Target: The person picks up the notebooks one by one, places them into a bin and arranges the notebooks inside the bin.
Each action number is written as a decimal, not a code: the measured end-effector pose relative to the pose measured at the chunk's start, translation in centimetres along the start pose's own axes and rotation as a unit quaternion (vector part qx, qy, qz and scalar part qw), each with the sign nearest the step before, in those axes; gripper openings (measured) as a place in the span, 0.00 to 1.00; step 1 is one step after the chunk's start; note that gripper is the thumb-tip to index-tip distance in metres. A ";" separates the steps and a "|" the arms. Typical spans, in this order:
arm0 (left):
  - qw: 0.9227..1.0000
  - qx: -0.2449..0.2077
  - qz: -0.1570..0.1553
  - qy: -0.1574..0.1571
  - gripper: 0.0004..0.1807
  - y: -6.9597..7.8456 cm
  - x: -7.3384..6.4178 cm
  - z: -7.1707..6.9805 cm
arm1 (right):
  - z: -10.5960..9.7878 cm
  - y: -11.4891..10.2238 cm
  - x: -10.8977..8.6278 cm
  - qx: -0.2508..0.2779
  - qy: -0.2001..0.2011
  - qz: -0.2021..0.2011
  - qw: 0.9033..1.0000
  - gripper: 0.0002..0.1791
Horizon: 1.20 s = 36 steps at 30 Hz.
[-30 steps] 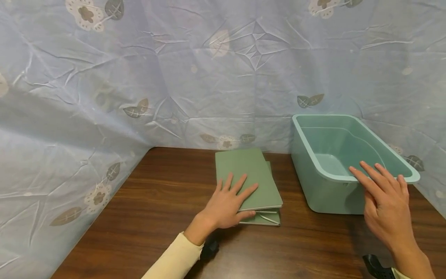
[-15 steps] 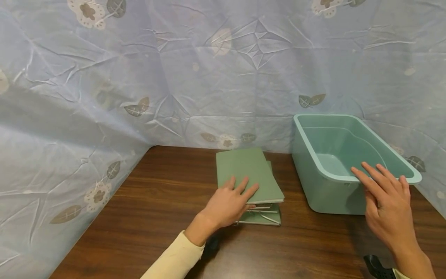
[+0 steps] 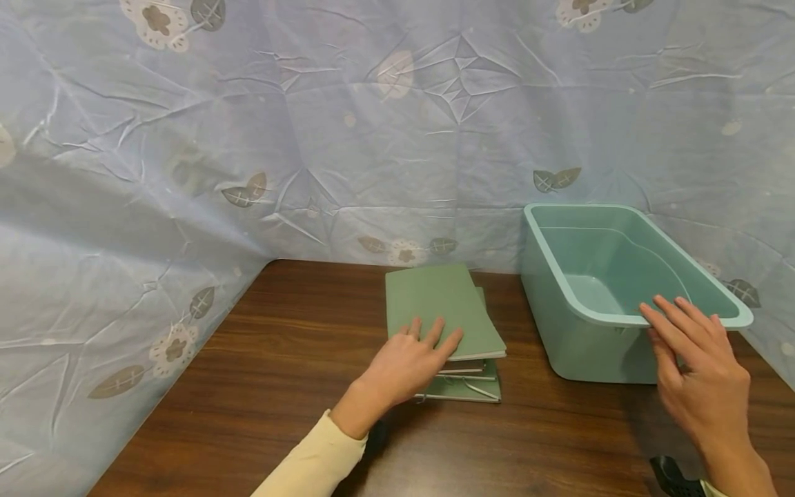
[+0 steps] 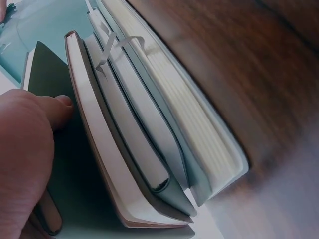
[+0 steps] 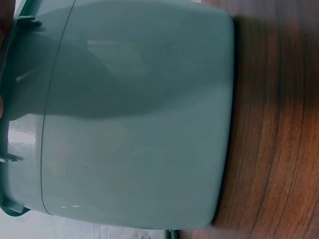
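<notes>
Green notebook (image 3: 444, 297) beneath left fingers (image 3: 449, 343)

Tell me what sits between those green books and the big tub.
Just a bare strip of wooden table; the head view shows nothing else between the green books and the tub.

Pale sheet (image 3: 348, 138) (creased, leaf-printed) behind brown wooden table (image 3: 248, 373).

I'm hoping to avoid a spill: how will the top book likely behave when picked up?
The top book is probably fairly stiff: it looks flat and unbent under the left hand. It may slide across the lower books, being askew on them.
</notes>
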<state>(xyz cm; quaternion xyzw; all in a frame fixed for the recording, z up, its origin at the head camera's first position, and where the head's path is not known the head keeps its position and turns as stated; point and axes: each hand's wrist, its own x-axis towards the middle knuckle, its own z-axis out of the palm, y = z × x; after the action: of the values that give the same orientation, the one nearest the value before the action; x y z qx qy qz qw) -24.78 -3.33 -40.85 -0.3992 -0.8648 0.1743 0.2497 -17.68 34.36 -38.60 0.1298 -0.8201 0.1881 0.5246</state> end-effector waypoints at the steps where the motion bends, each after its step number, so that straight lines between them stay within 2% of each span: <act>1: 1.000 0.001 0.000 -0.001 0.33 0.0 0.0 0.0 | 0.1 -0.1 0.0 0.000 0.009 -0.004 1.000 0.17; 7: 1.000 0.012 0.002 0.021 0.30 -0.2 0.0 0.0 | 0.1 -0.6 0.1 -0.002 0.037 -0.010 0.999 0.17; 12: 0.999 0.016 -0.004 0.041 0.32 -0.6 0.0 -0.1 | 0.2 -0.5 0.1 -0.012 0.053 -0.015 0.998 0.16; 17: 0.998 0.018 -0.012 0.065 0.32 -1.0 -0.1 -0.3 | 0.6 -0.3 -0.1 -0.019 0.103 -0.040 0.994 0.14; 21: 0.995 0.017 -0.020 0.098 0.30 -1.1 0.1 -0.4 | 0.7 -0.2 -0.1 -0.011 0.133 -0.044 0.990 0.12; 29: 0.988 -0.003 -0.036 0.153 0.28 -1.3 0.4 -0.7 | 0.7 -0.3 -0.1 -0.010 0.141 -0.039 0.989 0.12; 36: 0.984 -0.009 -0.057 0.170 0.26 -1.3 0.5 -1.5 | 0.7 -0.3 -0.1 -0.011 0.131 -0.039 0.990 0.12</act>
<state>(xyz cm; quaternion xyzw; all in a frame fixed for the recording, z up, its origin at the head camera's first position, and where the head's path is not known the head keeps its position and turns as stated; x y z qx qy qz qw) -25.03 -3.58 -38.85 -0.3756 -0.8324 0.0819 0.3992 -18.08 33.80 -38.88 0.1304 -0.7403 0.1739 0.6361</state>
